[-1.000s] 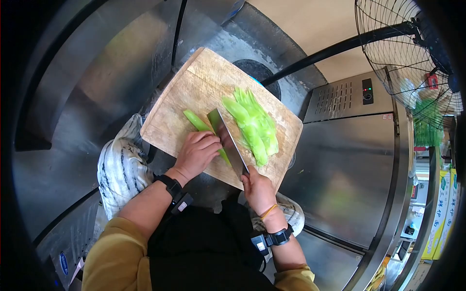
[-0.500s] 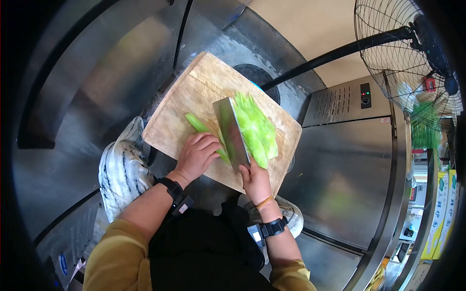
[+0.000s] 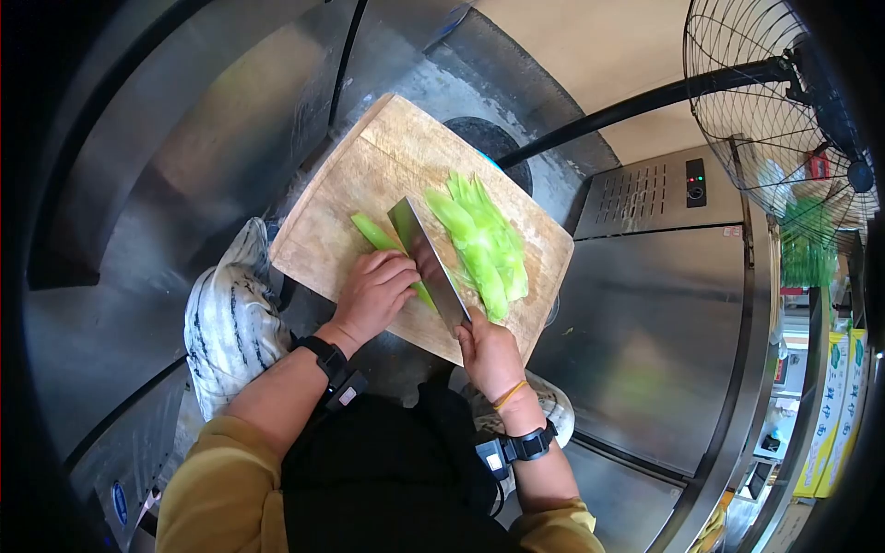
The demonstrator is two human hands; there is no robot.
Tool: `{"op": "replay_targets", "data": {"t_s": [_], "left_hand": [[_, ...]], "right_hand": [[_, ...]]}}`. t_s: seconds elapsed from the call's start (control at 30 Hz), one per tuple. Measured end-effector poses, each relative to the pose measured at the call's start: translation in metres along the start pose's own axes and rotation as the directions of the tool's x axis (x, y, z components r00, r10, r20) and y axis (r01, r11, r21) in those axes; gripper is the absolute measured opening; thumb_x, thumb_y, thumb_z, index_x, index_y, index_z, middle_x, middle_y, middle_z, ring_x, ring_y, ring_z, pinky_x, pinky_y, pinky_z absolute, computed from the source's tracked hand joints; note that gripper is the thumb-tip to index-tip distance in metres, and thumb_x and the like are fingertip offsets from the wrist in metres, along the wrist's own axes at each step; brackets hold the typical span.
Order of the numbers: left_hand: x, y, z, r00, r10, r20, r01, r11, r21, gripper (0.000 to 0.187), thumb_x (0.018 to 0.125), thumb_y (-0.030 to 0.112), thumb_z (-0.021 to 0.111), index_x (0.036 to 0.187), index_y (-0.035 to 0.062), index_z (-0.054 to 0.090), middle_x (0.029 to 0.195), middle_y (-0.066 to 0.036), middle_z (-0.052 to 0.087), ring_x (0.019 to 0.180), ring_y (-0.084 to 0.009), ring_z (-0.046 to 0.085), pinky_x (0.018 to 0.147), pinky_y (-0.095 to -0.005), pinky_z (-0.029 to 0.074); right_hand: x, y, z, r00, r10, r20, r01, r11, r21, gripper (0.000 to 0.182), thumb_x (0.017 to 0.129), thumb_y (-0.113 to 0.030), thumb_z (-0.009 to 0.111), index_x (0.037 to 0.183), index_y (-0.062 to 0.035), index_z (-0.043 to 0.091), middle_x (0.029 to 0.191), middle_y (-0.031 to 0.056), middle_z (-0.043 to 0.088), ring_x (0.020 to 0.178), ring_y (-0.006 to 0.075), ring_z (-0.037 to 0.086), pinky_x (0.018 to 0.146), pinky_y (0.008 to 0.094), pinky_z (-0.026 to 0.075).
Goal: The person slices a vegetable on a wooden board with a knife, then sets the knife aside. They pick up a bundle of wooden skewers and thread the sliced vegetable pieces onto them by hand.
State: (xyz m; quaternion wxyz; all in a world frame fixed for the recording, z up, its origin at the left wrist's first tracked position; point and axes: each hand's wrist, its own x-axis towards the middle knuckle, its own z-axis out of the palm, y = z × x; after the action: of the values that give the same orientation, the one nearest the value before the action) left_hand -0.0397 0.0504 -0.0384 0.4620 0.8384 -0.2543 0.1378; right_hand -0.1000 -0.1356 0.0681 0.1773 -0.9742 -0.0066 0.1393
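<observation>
A wooden cutting board (image 3: 332, 194) lies tilted in front of me. My right hand (image 3: 491, 355) is wrapped round the handle end of a cleaver (image 3: 430, 263), whose wide blade points up and to the left. My left hand (image 3: 376, 293) presses, fingers curled, on a long green vegetable piece (image 3: 371, 232) just left of the blade. The middle of that piece is hidden under the fingers. On the blade's right side lies a pile of thin, light green slices (image 3: 489, 240), apart from the blade.
A black fan (image 3: 765, 74) on a dark pole reaches in from the upper right. Stainless steel cabinet doors (image 3: 636, 341) stand to the right, and a metal panel (image 3: 203, 184) is on the left. Behind the board is a dark round object (image 3: 484, 138). Yellow boxes (image 3: 823, 415) stand far right.
The blade has shifted left, away from the pile and up to my left fingers. A slice now shows at the pile's left side. My left hand has hardly moved.
</observation>
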Motion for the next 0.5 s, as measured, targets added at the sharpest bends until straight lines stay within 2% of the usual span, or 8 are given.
{"op": "replay_targets", "data": {"t_s": [0.1, 0.33, 0.5], "left_hand": [[0.0, 0.0, 0.001, 1.0, -0.006, 0.006, 0.006, 1.0, 0.001, 0.024, 0.071, 0.009, 0.073, 0.093, 0.007, 0.065, 0.105, -0.006, 0.062, 0.107, -0.0274, 0.055, 0.094, -0.04, 0.043], [0.002, -0.001, -0.001, 1.0, 0.01, -0.004, -0.01, 1.0, 0.028, 0.023, 0.072, 0.011, 0.073, 0.093, 0.0091, 0.065, 0.106, -0.002, 0.06, 0.109, -0.0242, 0.054, 0.092, -0.0377, 0.044], [0.004, 0.0, -0.003, 0.998, -0.055, -0.043, 0.054, 0.998, -0.022, 0.022, 0.072, 0.009, 0.072, 0.092, 0.0075, 0.064, 0.104, -0.005, 0.06, 0.108, -0.0274, 0.054, 0.092, -0.0394, 0.044]], "right_hand": [[0.005, 0.003, 0.007, 0.999, -0.035, -0.027, 0.036, 0.998, 0.048, 0.022, 0.092, -0.018, 0.057, 0.109, -0.0043, 0.055, 0.075, 0.0234, 0.064, 0.071, 0.0442, 0.063, 0.065, 0.0527, 0.05], [0.027, 0.004, 0.026, 1.0, -0.014, -0.023, 0.016, 0.995, 0.094, 0.022, 0.091, -0.017, 0.059, 0.106, -0.0011, 0.055, 0.078, 0.0257, 0.064, 0.075, 0.0442, 0.063, 0.066, 0.0519, 0.05], [0.022, 0.007, 0.022, 0.985, -0.006, -0.174, 0.046, 0.973, 0.227, 0.023, 0.091, -0.017, 0.061, 0.106, -0.0006, 0.055, 0.079, 0.0263, 0.064, 0.077, 0.0432, 0.064, 0.066, 0.0503, 0.051]]}}
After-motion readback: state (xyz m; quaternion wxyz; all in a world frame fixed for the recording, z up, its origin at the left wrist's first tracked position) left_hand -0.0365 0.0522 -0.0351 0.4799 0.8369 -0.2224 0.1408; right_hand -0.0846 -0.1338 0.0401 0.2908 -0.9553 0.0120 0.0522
